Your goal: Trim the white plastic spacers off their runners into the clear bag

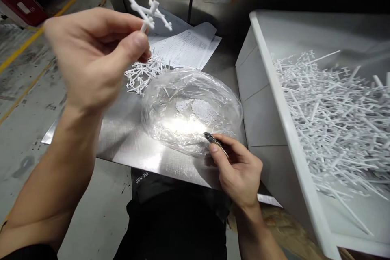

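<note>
The worktop (128,138) lies beneath, and the white bin (262,101) right of, the clear bag (227,97). The left hand (100,53) pinches a branched white piece (154,7) between its fingers, raised toward the bag's far left; the right hand's (240,166) fingers pinch a nail clipper (213,139) at its near right (blades best kept off the film).

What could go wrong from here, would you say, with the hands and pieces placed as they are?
The left hand pinches the white branched piece near one end, so it might slip and drop.

The metal clipper in the right hand points over the clear plastic bag; its tip could snag the film.

The loose white pile lies close beside the bag, so a bump might scatter it.
</note>
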The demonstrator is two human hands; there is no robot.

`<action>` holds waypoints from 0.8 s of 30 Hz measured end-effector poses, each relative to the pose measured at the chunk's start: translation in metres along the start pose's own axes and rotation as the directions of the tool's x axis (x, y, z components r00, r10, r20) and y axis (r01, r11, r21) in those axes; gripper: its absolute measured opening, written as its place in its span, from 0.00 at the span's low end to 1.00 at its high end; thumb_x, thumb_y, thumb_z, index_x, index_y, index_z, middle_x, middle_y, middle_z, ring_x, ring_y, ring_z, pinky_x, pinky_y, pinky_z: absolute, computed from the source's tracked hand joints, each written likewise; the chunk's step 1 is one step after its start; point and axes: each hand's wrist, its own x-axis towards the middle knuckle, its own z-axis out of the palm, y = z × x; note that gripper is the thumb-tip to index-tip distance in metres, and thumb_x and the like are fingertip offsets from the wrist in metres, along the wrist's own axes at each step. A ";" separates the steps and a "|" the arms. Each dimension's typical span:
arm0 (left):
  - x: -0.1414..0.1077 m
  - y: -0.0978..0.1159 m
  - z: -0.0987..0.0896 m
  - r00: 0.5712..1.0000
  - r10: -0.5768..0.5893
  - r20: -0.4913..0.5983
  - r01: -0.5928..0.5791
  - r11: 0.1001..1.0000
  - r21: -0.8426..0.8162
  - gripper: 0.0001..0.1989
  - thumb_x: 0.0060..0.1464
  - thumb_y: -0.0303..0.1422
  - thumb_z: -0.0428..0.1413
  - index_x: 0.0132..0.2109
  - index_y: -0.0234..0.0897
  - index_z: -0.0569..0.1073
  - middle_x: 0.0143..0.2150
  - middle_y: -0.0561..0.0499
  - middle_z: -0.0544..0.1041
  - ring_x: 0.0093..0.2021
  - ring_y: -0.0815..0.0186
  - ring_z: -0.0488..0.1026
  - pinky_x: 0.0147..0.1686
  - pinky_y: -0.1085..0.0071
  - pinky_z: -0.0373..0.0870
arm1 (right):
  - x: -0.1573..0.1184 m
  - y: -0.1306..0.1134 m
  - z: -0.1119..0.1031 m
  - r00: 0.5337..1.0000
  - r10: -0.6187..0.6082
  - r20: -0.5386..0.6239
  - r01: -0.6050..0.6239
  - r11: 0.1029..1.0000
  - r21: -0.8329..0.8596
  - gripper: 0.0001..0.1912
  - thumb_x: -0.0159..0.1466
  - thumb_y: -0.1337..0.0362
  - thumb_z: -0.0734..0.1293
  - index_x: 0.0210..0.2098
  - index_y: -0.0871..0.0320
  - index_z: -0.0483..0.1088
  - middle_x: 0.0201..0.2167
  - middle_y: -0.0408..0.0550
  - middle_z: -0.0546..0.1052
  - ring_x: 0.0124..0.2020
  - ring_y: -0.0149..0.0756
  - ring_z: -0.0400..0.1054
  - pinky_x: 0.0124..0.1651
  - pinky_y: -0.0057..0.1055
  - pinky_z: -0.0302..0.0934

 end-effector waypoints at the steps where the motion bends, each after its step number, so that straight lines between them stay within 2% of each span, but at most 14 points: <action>1: 0.006 -0.014 -0.002 1.000 -0.027 -0.010 0.027 0.998 0.057 0.07 0.58 0.25 0.71 0.40 0.43 0.86 0.32 0.63 0.84 0.31 0.72 0.81 0.30 0.70 0.79 | -0.001 0.000 0.000 1.000 -0.013 -0.001 0.013 1.000 -0.014 0.07 0.65 0.64 0.77 0.43 0.56 0.85 0.36 0.49 0.88 0.35 0.41 0.84 0.37 0.33 0.80; 3: 0.013 -0.040 -0.003 0.988 -0.157 0.012 0.152 0.973 0.176 0.06 0.55 0.24 0.71 0.37 0.41 0.85 0.29 0.61 0.83 0.27 0.72 0.78 0.27 0.70 0.77 | -0.002 0.001 0.000 0.999 -0.032 -0.005 0.032 0.999 -0.040 0.07 0.65 0.64 0.77 0.43 0.55 0.85 0.36 0.48 0.88 0.34 0.39 0.84 0.37 0.32 0.80; 5: 0.016 -0.060 0.001 0.937 -0.333 0.107 0.293 0.915 0.278 0.06 0.55 0.24 0.69 0.35 0.40 0.85 0.28 0.57 0.83 0.28 0.70 0.77 0.29 0.68 0.76 | -0.002 0.002 0.000 0.999 -0.041 -0.013 0.040 0.997 -0.065 0.08 0.64 0.65 0.78 0.43 0.55 0.86 0.37 0.47 0.88 0.33 0.37 0.84 0.35 0.30 0.79; 7: 0.017 -0.077 0.007 0.881 -0.440 0.176 0.365 0.867 0.339 0.06 0.56 0.24 0.66 0.33 0.40 0.83 0.28 0.55 0.82 0.29 0.68 0.77 0.32 0.66 0.76 | -0.002 0.003 0.001 0.999 -0.045 -0.030 0.042 0.995 -0.090 0.09 0.63 0.65 0.79 0.44 0.54 0.86 0.37 0.47 0.89 0.32 0.37 0.83 0.34 0.29 0.79; 9: 0.020 -0.088 0.014 0.843 -0.498 0.204 0.400 0.833 0.382 0.07 0.58 0.26 0.64 0.32 0.41 0.81 0.27 0.55 0.81 0.29 0.68 0.76 0.36 0.65 0.76 | -0.002 0.003 0.001 0.998 -0.050 -0.044 0.045 0.992 -0.117 0.09 0.62 0.64 0.80 0.44 0.54 0.86 0.37 0.47 0.89 0.33 0.38 0.84 0.35 0.29 0.80; 11: 0.024 -0.092 0.016 0.819 -0.537 0.202 0.415 0.797 0.438 0.03 0.57 0.28 0.66 0.36 0.41 0.82 0.29 0.54 0.82 0.31 0.68 0.77 0.39 0.63 0.77 | -0.003 0.004 0.002 0.997 -0.063 -0.050 0.056 0.988 -0.142 0.10 0.62 0.63 0.80 0.43 0.54 0.87 0.37 0.47 0.89 0.34 0.39 0.85 0.38 0.31 0.80; 12: 0.026 -0.090 0.013 0.820 -0.540 0.191 0.409 0.786 0.465 0.04 0.55 0.29 0.68 0.39 0.41 0.82 0.31 0.53 0.83 0.34 0.67 0.78 0.42 0.62 0.78 | -0.003 0.004 0.002 0.997 -0.065 -0.053 0.056 0.986 -0.155 0.10 0.62 0.63 0.80 0.43 0.55 0.87 0.37 0.48 0.89 0.34 0.40 0.85 0.38 0.31 0.81; 13: 0.027 -0.085 0.008 0.832 -0.524 0.183 0.390 0.787 0.478 0.09 0.53 0.29 0.70 0.43 0.40 0.83 0.35 0.51 0.84 0.37 0.65 0.80 0.44 0.61 0.78 | -0.003 0.004 0.001 0.996 -0.066 -0.055 0.056 0.985 -0.166 0.10 0.62 0.62 0.80 0.43 0.55 0.87 0.36 0.48 0.89 0.34 0.40 0.85 0.38 0.32 0.81; 15: 0.026 -0.066 -0.011 0.868 -0.453 0.205 0.327 0.831 0.451 0.16 0.53 0.31 0.71 0.50 0.39 0.83 0.44 0.47 0.86 0.44 0.62 0.82 0.47 0.60 0.79 | -0.004 0.004 0.000 0.996 -0.061 -0.062 0.049 0.982 -0.183 0.10 0.62 0.61 0.80 0.44 0.55 0.87 0.36 0.48 0.89 0.34 0.41 0.86 0.38 0.33 0.81; 17: 0.014 -0.041 -0.041 0.895 -0.371 0.249 0.242 0.871 0.428 0.14 0.59 0.35 0.69 0.52 0.39 0.83 0.48 0.48 0.86 0.45 0.63 0.82 0.46 0.63 0.79 | -0.005 0.003 -0.001 0.996 -0.061 -0.066 0.047 0.980 -0.194 0.11 0.62 0.61 0.80 0.44 0.55 0.87 0.37 0.48 0.89 0.35 0.42 0.85 0.38 0.34 0.81; 18: 0.004 -0.028 -0.060 0.900 -0.349 0.262 0.199 0.863 0.464 0.12 0.61 0.38 0.68 0.49 0.40 0.84 0.45 0.50 0.87 0.42 0.65 0.81 0.42 0.65 0.79 | -0.005 0.003 -0.001 0.996 -0.064 -0.062 0.050 0.979 -0.198 0.11 0.62 0.60 0.80 0.44 0.55 0.87 0.37 0.48 0.89 0.34 0.42 0.85 0.38 0.35 0.81; 19: -0.009 -0.015 -0.080 0.901 -0.339 0.269 0.151 0.829 0.538 0.09 0.62 0.41 0.68 0.45 0.41 0.85 0.41 0.53 0.87 0.38 0.68 0.80 0.39 0.67 0.77 | -0.005 0.003 -0.002 0.996 -0.066 -0.059 0.053 0.979 -0.199 0.11 0.63 0.60 0.80 0.44 0.54 0.87 0.37 0.47 0.89 0.34 0.42 0.85 0.39 0.35 0.80; 21: -0.043 0.005 -0.118 0.881 -0.378 0.284 0.127 0.768 0.628 0.11 0.56 0.43 0.72 0.37 0.42 0.86 0.32 0.56 0.85 0.30 0.69 0.76 0.31 0.69 0.73 | -0.006 0.002 -0.002 0.997 -0.066 -0.050 0.055 0.978 -0.199 0.11 0.63 0.59 0.80 0.45 0.53 0.87 0.36 0.47 0.88 0.33 0.41 0.84 0.39 0.36 0.80; 24: -0.102 0.017 -0.157 0.816 -0.508 0.276 0.080 0.571 0.817 0.12 0.64 0.46 0.66 0.41 0.45 0.87 0.36 0.53 0.85 0.32 0.65 0.77 0.34 0.67 0.70 | -0.008 0.003 -0.004 0.998 -0.051 -0.036 0.042 0.974 -0.221 0.11 0.64 0.57 0.80 0.46 0.50 0.87 0.37 0.46 0.88 0.33 0.43 0.83 0.41 0.40 0.80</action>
